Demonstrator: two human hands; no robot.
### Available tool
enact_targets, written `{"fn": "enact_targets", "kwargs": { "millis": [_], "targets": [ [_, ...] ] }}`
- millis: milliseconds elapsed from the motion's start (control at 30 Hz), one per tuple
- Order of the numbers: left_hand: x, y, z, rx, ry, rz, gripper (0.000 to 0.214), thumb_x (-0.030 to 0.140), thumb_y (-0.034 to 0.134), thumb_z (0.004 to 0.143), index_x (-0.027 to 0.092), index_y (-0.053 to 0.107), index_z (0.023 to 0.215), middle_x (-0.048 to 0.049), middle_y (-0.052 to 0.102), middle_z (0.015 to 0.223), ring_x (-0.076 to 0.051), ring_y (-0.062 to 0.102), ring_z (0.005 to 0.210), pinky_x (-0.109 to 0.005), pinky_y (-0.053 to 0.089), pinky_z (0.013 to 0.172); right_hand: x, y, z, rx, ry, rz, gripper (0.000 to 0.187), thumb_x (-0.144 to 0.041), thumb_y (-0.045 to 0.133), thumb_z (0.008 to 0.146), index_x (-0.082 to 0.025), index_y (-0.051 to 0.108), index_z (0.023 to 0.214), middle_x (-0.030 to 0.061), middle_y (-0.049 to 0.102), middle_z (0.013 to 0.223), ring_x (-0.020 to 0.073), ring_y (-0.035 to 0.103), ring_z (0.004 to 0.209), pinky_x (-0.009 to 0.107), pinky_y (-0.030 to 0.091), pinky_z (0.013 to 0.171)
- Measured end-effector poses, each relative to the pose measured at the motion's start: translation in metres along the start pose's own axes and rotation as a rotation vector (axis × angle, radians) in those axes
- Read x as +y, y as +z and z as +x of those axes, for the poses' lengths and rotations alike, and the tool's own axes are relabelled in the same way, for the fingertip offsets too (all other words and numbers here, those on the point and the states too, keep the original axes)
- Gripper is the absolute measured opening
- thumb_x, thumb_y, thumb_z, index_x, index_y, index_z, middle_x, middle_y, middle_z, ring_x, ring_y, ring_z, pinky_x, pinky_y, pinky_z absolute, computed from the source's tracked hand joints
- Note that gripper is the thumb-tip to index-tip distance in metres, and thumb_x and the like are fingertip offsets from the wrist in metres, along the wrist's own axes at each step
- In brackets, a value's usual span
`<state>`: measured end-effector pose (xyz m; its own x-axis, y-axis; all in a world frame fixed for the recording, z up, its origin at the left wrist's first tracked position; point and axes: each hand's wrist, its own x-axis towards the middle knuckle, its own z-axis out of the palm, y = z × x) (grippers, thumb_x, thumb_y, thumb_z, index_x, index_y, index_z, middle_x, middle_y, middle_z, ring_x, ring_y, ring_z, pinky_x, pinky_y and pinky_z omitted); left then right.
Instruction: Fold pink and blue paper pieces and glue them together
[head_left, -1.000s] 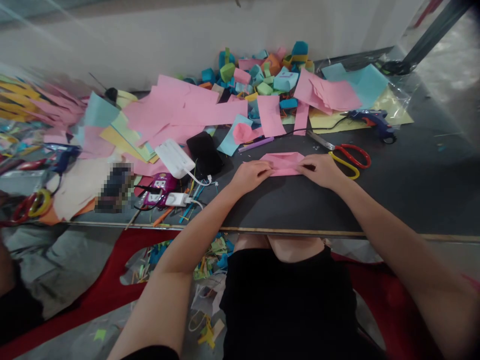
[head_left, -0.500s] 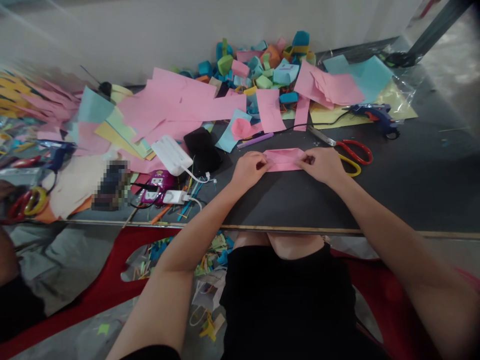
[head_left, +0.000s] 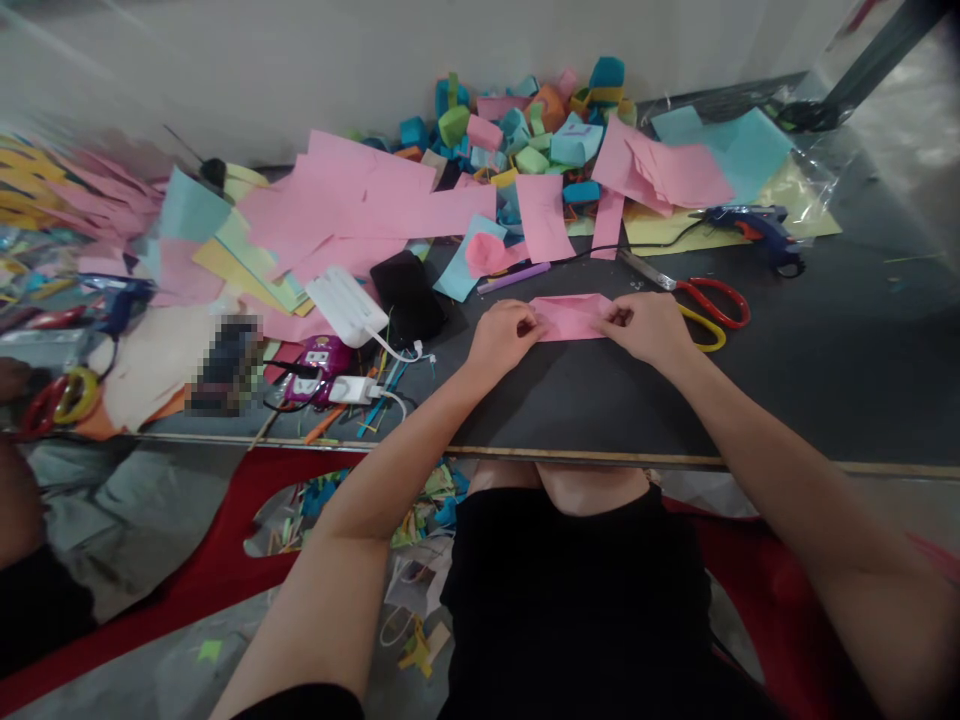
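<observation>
A folded strip of pink paper (head_left: 574,317) is stretched between my two hands, just over the dark tabletop (head_left: 585,400). My left hand (head_left: 506,335) pinches its left end between thumb and fingers. At the right end, my right hand (head_left: 649,325) has the paper pinched the same way. Red and yellow handled scissors (head_left: 701,300) lie right beside my right hand, partly behind it. Beyond the strip rest a purple pen (head_left: 514,278) and a curled pink paper piece (head_left: 485,255).
Several pink sheets (head_left: 352,195) spread along the back, near a heap of small coloured paper shapes (head_left: 517,135). A blue glue gun (head_left: 761,235) lies at right. A white adapter (head_left: 345,305), black pouch (head_left: 405,295) and purple power socket (head_left: 319,365) sit at left, near a person's arm (head_left: 19,500).
The view has shifted very slightly. Both hands keep their pinch on the pink paper, whose upper fold looks a little changed in shape.
</observation>
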<state>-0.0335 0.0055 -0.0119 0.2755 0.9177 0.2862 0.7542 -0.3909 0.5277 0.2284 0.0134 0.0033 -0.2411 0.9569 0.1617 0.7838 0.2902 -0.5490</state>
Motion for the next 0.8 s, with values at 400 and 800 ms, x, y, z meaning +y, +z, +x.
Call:
{"fn": "enact_targets", "kwargs": {
  "millis": [400,800],
  "targets": [
    [0.013,0.000,-0.003,-0.065,0.015,0.162,0.009,0.023,0.069,0.099,0.017,0.072,0.093,-0.0095,0.077,0.108,-0.025,0.071,0.111,-0.038,0.058,0.096,0.002,0.005,-0.002,0.022,-0.013,-0.027,0.026,-0.043,0.075,0.086,-0.023,0.068,0.070,0.0056,0.074,0.074,0.0232,0.068,0.070,0.037,0.047,0.066],
    [0.040,-0.012,-0.046,-0.361,0.193,0.339,0.063,0.039,0.046,0.109,0.006,0.040,0.163,-0.0192,0.043,0.169,-0.028,0.043,0.158,-0.043,0.037,0.132,-0.030,0.009,-0.021,0.054,-0.186,-0.383,0.034,-0.020,0.049,0.104,-0.020,0.073,0.128,0.0156,0.069,0.142,0.0344,0.065,0.126,0.050,0.055,0.099]
  ]
}}
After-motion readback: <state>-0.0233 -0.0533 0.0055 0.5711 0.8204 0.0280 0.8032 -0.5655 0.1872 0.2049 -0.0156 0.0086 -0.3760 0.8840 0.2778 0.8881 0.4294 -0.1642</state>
